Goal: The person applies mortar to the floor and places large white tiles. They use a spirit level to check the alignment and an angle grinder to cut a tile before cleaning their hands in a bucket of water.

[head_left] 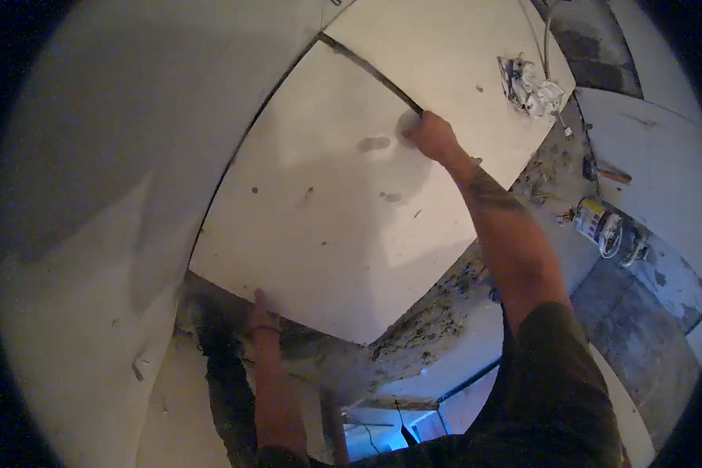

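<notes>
A large white panel (320, 187) with several small marks and grey smudges fills the middle of the view. My right hand (433, 136) is closed over its far right edge, beside a dark gap, and a round grey patch shows next to the fingers. At the near left edge, my left hand (263, 312) has its thumb over the panel's rim; the other fingers are hidden below. A second white panel (444, 47) lies across the gap.
Crumpled foil-like wrapping (532, 92) lies on the second panel, near a cable with a plug (567, 131). To the right are a container with a colourful label (591, 218) and a reddish-brown strip (615, 174). Rough, crumbly material (437, 312) runs along the panel's right edge. A pale wall (101, 156) borders the left.
</notes>
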Tool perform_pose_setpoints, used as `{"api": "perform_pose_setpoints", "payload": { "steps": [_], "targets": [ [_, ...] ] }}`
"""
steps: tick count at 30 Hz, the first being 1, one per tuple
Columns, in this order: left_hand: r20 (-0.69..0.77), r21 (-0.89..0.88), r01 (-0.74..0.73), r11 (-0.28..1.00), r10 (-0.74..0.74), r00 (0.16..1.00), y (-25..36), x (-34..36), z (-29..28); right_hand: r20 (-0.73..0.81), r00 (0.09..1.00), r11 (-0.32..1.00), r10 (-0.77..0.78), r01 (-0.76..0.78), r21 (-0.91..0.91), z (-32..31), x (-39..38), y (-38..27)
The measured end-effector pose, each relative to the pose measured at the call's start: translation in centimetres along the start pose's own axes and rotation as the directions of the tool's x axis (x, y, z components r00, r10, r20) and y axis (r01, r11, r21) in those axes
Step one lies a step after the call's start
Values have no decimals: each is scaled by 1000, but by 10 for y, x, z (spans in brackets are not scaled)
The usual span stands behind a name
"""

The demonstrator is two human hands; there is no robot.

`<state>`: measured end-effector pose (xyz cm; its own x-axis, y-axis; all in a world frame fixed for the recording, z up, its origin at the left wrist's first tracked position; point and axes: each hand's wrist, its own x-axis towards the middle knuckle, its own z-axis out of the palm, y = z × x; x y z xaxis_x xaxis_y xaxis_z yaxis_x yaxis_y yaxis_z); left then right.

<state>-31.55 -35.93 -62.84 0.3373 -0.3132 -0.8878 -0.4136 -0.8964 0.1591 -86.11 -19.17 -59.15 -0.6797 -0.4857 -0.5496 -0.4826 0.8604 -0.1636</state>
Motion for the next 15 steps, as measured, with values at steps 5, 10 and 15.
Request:
{"api": "perform_pose_setpoints", "payload": {
  "steps": [5,10,15],
  "targets": [
    [-35,116,96,989,-92,995,6,-10,-9,79,996,995,43,-50,81,-24,-8,-14],
    [-78,197,-35,980,51,996,3,-1,-1,-74,997,1000,0,2,29,-16,-1,1],
    [-150,255,-96,962,137,979,0,2,-3,-19,999,999,-36,36,1,-28,-8,-13]
  ]
}}
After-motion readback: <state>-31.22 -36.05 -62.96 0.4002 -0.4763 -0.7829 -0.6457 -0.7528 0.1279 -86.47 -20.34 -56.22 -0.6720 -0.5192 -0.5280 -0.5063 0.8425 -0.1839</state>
